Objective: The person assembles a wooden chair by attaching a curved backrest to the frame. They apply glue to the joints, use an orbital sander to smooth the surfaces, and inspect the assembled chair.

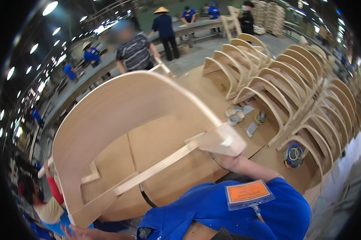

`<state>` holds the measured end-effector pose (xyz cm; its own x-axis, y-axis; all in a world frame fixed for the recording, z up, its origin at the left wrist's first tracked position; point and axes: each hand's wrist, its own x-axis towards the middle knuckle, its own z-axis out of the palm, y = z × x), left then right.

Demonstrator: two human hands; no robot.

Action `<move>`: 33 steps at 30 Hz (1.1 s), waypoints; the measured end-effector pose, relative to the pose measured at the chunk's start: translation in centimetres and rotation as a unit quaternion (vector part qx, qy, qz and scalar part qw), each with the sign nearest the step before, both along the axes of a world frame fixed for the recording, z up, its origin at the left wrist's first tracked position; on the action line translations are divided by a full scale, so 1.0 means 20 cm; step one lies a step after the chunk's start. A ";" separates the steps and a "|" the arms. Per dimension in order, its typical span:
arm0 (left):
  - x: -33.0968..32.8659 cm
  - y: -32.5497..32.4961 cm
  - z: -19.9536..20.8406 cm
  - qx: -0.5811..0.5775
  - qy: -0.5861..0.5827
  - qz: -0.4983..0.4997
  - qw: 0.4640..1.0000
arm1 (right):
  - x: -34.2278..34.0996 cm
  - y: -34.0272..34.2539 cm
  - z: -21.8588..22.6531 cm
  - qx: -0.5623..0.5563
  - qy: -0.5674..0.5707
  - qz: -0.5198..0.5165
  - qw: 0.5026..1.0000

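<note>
A large curved wooden chair back frame (120, 96), pale and bent into a U, stands tilted in front of me. A straight wooden crossbar (156, 166) joins its two ends. My right hand (231, 161) grips the right end from below; the wood hides most of its fingers. At the lower left, my left hand (82, 233) is beside the other end, its fingers spread and partly cut off by the picture's edge. Whether it touches the wood I cannot tell.
Brown board covers the worktable (196, 88). Rows of similar curved frames (264, 88) stand on the right. Small cups (234, 115), a roll of tape (260, 117) and a blue round container (293, 155) lie near them. One person (134, 52) stands across the table, another (48, 200) at left.
</note>
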<state>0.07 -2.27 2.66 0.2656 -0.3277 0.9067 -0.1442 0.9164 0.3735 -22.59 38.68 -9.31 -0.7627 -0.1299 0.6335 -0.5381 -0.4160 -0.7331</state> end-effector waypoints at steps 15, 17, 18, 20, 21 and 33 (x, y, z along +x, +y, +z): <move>-1.33 1.11 0.12 -0.264 -0.250 -0.053 0.930 | -0.05 0.71 -0.14 0.128 0.213 -0.018 0.968; -1.42 1.13 0.15 -0.292 -0.252 0.031 0.922 | -0.05 0.74 -0.15 0.136 0.221 -0.025 0.965; -1.44 1.13 0.17 -0.297 -0.247 -0.008 0.922 | -0.06 0.75 -0.15 0.141 0.218 -0.025 0.965; -1.42 1.11 0.19 -0.312 -0.232 -0.062 0.919 | -0.06 0.77 -0.13 0.150 0.204 0.001 0.968; -1.42 1.10 0.19 -0.290 -0.245 -0.030 0.925 | -0.07 0.78 -0.11 0.150 0.205 0.003 0.967; -1.55 1.05 0.32 -0.352 -0.203 -0.009 0.914 | -0.10 0.84 -0.01 0.067 0.219 -0.047 0.972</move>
<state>-30.92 18.83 9.11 -0.1393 0.3732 0.9172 -0.1232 0.9125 -0.3900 -24.56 55.43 -9.53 -0.4356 -0.1759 0.8828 -0.8423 -0.2661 -0.4687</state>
